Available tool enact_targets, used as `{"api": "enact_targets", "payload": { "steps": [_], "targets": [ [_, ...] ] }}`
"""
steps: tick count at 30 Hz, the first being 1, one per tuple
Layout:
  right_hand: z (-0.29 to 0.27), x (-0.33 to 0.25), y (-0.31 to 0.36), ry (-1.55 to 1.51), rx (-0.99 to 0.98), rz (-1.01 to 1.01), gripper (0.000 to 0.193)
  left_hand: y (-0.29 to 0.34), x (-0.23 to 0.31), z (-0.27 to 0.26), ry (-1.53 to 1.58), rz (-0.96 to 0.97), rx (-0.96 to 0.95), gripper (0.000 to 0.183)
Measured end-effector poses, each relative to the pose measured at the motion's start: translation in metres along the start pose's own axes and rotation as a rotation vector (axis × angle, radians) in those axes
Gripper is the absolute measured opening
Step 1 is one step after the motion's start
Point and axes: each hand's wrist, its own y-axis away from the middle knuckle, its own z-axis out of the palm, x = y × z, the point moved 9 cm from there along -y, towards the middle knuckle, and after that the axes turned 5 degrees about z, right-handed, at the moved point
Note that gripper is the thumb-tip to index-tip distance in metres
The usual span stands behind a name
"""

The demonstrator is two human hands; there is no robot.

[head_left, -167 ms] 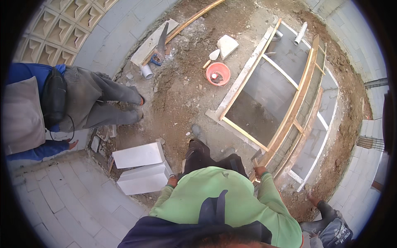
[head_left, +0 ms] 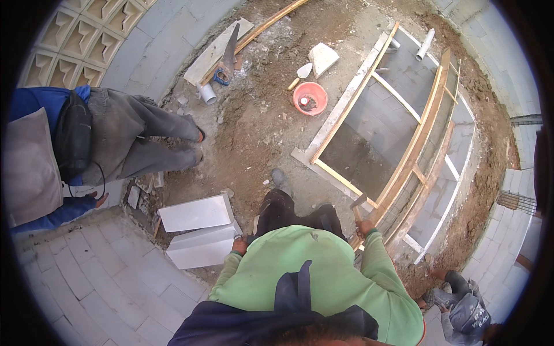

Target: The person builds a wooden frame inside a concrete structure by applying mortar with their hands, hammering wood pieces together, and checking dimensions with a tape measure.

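Gripped in my right hand [head_left: 365, 229] is a hammer [head_left: 358, 203], its head raised past my fist and close to the near end of a wooden formwork frame [head_left: 346, 178]. My left hand [head_left: 239, 246] hangs beside my thigh, next to two stacked pale blocks [head_left: 195, 213]. Its fingers look curled; a small greyish thing shows at them, too small to name. The timber frame lies over a block-walled pit [head_left: 360, 158], with long boards [head_left: 416, 144] along its right side.
Ahead stand an orange bucket [head_left: 310, 98], a trowel [head_left: 304, 70] and a broken block piece [head_left: 323, 59]. A handsaw [head_left: 225, 66] rests on a board at far left. One person [head_left: 144, 132] stands at left; another [head_left: 464, 314] crouches at lower right. Block walls surround the dirt ground.
My right hand has lifted slightly, and the hammer now stands out more clearly above it. The person at lower right shows more fully. The whole view has shifted a little.
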Motion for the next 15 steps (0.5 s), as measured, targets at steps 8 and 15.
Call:
{"api": "enact_targets", "payload": {
  "steps": [8, 15],
  "targets": [
    [0.070, -0.133, 0.033, -0.174, -0.071, -0.034, 0.021, -0.063, -0.067, -0.115, 1.045, -0.644, 0.090, 0.035],
    [0.084, -0.180, -0.022, -0.192, -0.104, -0.213, 0.027, -0.144, -0.051, -0.190, 1.141, -0.592, 0.317, 0.053]
  ]
}}
